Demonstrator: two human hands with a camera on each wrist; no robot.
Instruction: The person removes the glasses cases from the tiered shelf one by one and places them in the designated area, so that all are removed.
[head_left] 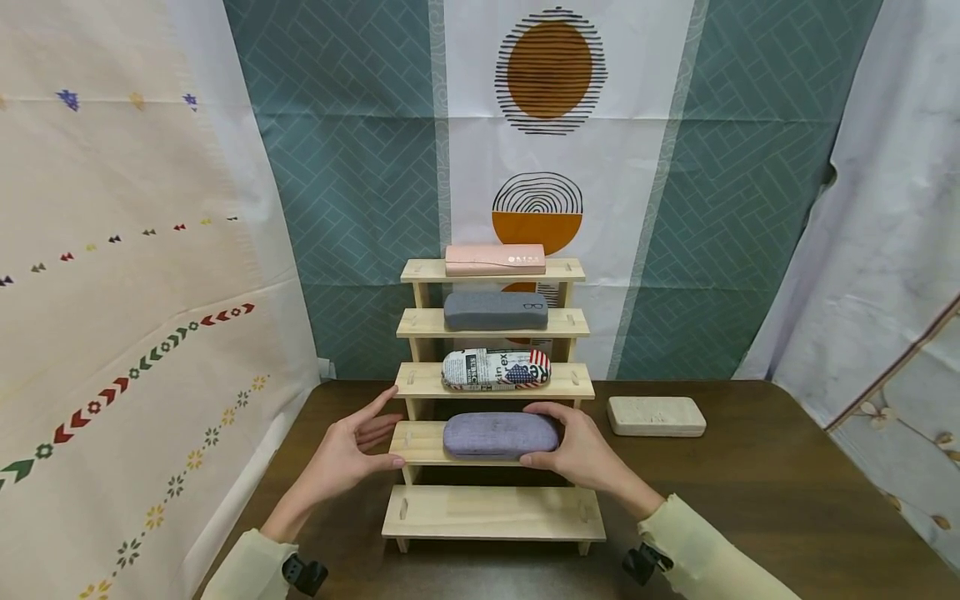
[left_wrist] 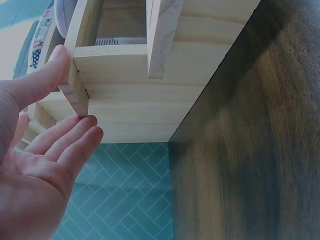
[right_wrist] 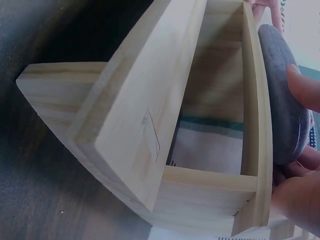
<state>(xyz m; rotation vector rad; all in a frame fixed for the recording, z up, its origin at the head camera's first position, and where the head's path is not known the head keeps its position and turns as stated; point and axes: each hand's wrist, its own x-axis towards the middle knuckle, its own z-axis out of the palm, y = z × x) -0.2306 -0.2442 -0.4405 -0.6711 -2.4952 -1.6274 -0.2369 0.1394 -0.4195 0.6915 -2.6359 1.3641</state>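
**Purple glasses case gripped by one end on a tiered wooden stand**

Nearest, at the lower left and lower right of the frame, two pale sleeves [head_left: 705,542] and two black wrist devices [head_left: 303,573] are seen. Just below the frame's centre, the purple glasses case [head_left: 495,435] is set on the second shelf from the bottom of the wooden stand [head_left: 491,512]. Its right end is pinched between thumb and fingers by the right hand [head_left: 581,446]. Left of centre, the same shelf's left end is held between the widely spread thumb and fingers of the left hand [head_left: 348,450]; how firmly cannot be told.

With only one end gripped, the case could be swung round or dropped over the front edge if lifted unevenly. The seemingly light stand could be tipped by a sideways push, and the cases above shaken loose.

Five shelves and five cases are counted. Above the purple one are stacked, shelf by shelf, one newspaper-print case [head_left: 495,369], one gray case [head_left: 487,313] and one pink case [head_left: 487,262]; one cream case [head_left: 656,417] is laid on the dark wooden table [head_left: 750,483], right of centre. Farthest back, one teal-and-white patterned hanging [head_left: 352,167] is hung.
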